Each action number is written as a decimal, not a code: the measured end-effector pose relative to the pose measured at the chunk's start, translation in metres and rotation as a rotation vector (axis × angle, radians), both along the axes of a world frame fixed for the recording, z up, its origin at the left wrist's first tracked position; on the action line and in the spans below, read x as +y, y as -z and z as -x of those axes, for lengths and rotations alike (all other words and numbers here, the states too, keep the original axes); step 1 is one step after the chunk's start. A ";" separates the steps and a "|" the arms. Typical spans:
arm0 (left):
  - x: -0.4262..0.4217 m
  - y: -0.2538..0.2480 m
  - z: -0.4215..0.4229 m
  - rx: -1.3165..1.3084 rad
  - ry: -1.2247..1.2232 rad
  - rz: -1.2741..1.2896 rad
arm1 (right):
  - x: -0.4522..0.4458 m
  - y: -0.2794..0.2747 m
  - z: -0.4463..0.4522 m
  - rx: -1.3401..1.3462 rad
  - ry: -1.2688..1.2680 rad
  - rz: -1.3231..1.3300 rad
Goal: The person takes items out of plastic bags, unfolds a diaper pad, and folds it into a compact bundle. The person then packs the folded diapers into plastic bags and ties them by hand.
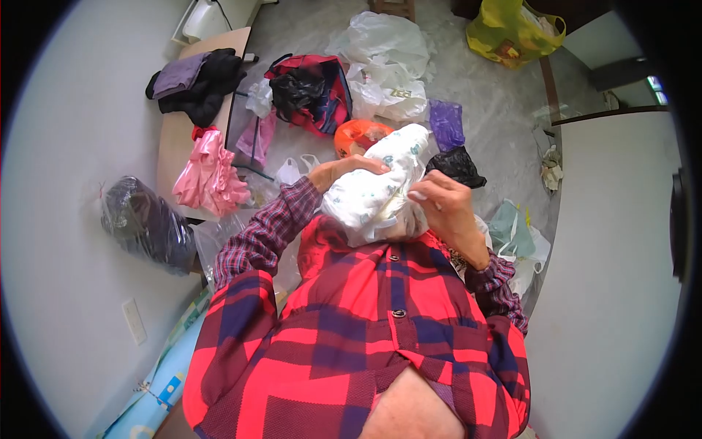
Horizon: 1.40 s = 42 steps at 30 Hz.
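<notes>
A white cloth bundle (369, 192) with small blue-green prints lies across my lap, partly in a clear plastic bag (404, 222). My left hand (349, 170) presses on its upper left side, thumb on top, fingers partly hidden. At the bundle's right side, my right hand (447, 212) has its fingers bent together near the edge of the bag; what they pinch is too small to make out. Just beyond the bundle is an orange bag (360, 134).
On the left table (168, 143) lie dark clothes (208, 84) and a pink cloth (207, 178). The floor holds white bags (387, 88), a red-and-black bag (333, 95), a purple packet (446, 124), a black bag (458, 167) and a yellow bag (497, 33). A white panel stands right (614, 219).
</notes>
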State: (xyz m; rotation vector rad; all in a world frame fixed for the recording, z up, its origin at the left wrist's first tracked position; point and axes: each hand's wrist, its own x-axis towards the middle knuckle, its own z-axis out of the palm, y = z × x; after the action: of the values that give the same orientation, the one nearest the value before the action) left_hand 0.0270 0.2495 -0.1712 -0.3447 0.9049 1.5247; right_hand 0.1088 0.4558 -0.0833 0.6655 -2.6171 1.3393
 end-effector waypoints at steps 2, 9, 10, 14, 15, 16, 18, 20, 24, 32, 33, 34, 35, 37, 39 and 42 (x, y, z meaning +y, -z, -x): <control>-0.001 0.015 -0.004 0.213 -0.006 0.005 | 0.009 -0.008 -0.003 -0.120 0.042 0.156; 0.002 -0.004 -0.003 0.219 0.187 -0.127 | 0.015 -0.031 -0.011 -0.437 0.126 0.650; 0.002 -0.004 -0.002 0.187 0.224 -0.123 | 0.015 -0.035 -0.013 -0.438 0.127 0.651; 0.000 -0.010 -0.007 0.151 0.227 -0.147 | 0.019 -0.027 -0.014 -0.504 0.306 0.817; 0.004 -0.008 -0.011 0.238 0.201 -0.189 | 0.023 -0.014 -0.008 -0.493 0.421 0.894; 0.007 -0.008 -0.012 0.330 0.173 -0.231 | 0.029 -0.008 -0.004 -0.477 0.532 0.968; 0.007 -0.022 -0.021 0.366 0.142 -0.178 | 0.042 -0.017 -0.015 -0.446 0.535 0.617; 0.012 -0.039 -0.031 0.537 -0.032 -0.323 | 0.045 -0.030 -0.027 -0.446 0.422 0.396; 0.030 -0.068 -0.037 0.821 0.269 -0.138 | 0.032 -0.059 -0.046 -0.322 0.349 0.044; 0.051 -0.081 -0.051 1.295 0.261 -0.276 | 0.048 -0.025 -0.077 -0.201 0.469 -0.049; 0.053 -0.088 -0.050 1.456 0.318 -0.321 | 0.046 -0.024 -0.078 -0.289 0.529 0.046; 0.054 -0.094 -0.050 1.616 0.377 -0.369 | 0.042 -0.028 -0.077 -0.197 0.502 0.008; 0.056 -0.096 -0.049 1.689 0.442 -0.419 | 0.037 -0.034 -0.074 -0.104 0.477 -0.031; 0.062 -0.087 -0.044 1.717 0.502 -0.453 | 0.034 -0.030 -0.069 -0.097 0.484 0.039; 0.075 -0.075 -0.037 1.635 0.534 -0.585 | 0.037 -0.026 -0.079 -0.164 0.542 0.173; 0.066 -0.075 -0.033 1.506 0.589 -0.538 | 0.039 -0.040 -0.080 -0.475 0.771 0.334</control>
State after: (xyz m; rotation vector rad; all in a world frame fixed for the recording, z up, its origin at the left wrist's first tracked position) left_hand 0.0601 0.3160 -0.0959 1.5295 1.4276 1.2114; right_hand 0.1884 0.4950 -0.0432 -0.7190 -2.4020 1.6924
